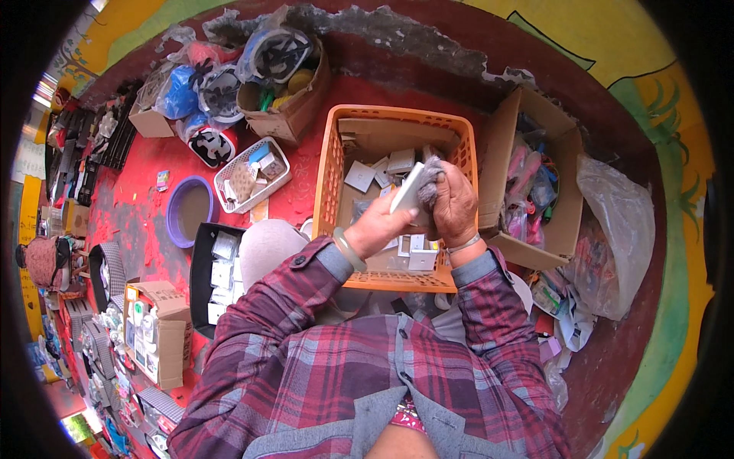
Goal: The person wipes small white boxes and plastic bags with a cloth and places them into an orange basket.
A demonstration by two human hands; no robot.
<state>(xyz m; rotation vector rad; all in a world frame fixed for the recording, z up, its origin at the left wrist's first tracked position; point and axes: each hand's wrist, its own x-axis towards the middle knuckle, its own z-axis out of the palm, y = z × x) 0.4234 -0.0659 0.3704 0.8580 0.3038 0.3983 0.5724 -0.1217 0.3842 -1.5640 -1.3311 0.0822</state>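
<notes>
Over the orange plastic basket (331,164), my left hand (376,226) grips a thin white plate (407,189) by its lower edge, thumb laid along it. The plate looks like a wall switch cover, tilted on edge. My right hand (456,203) is closed around a grey fuzzy cloth (430,182), pressed against the plate's right side. That side of the plate is hidden by the cloth and fingers. Down in the basket lie several white switch plates, such as a square plate (359,176) and a socket plate (422,259), beside a cardboard piece (405,130).
Left of the basket stand a white basket (253,195) of small items, a purple basin (170,216) and a black bin (200,275) with white packages. Cardboard boxes flank it: one box (501,141) with pink items, another box (294,122) beside bagged helmets (218,96).
</notes>
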